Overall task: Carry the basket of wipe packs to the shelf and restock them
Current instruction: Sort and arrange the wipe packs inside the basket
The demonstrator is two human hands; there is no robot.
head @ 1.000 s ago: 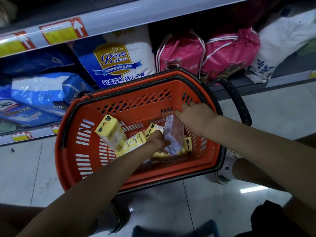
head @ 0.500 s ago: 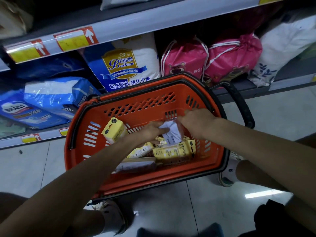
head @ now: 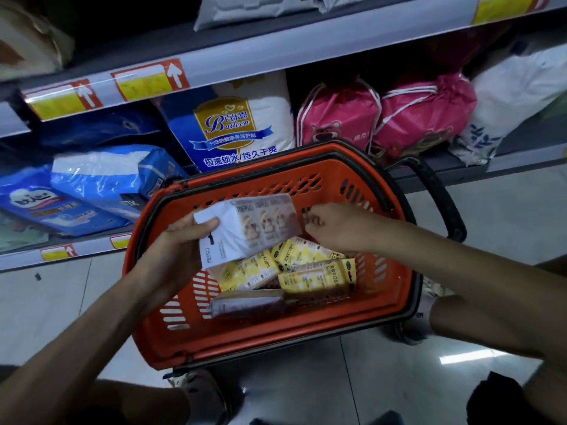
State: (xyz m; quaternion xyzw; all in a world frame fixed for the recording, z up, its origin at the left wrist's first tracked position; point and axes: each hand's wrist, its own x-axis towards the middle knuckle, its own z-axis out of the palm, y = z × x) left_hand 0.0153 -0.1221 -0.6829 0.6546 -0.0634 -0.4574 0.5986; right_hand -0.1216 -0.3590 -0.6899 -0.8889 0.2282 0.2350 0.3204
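Observation:
An orange shopping basket (head: 245, 342) stands on the tiled floor in front of the low shelf. Several yellow wipe packs (head: 316, 277) lie in it, with a pale pack (head: 248, 305) flat near its front wall. Above them, a white and pink wipe pack (head: 254, 228) is held tilted. My left hand (head: 175, 253) grips its left end, thumb on top. My right hand (head: 337, 228) is at its right end with its fingers curled against the corner.
The bottom shelf holds blue diaper packs (head: 101, 179), a blue and white Baileen bag (head: 233, 127), pink drawstring bags (head: 383, 118) and a white bag (head: 506, 99). A price rail (head: 147, 81) runs above. The basket's black handle (head: 435, 194) sticks out right.
The white pack has come up out of the basket and turned flat. My left hand has taken hold of its left end, and the yellow pack it had touched lies among the others.

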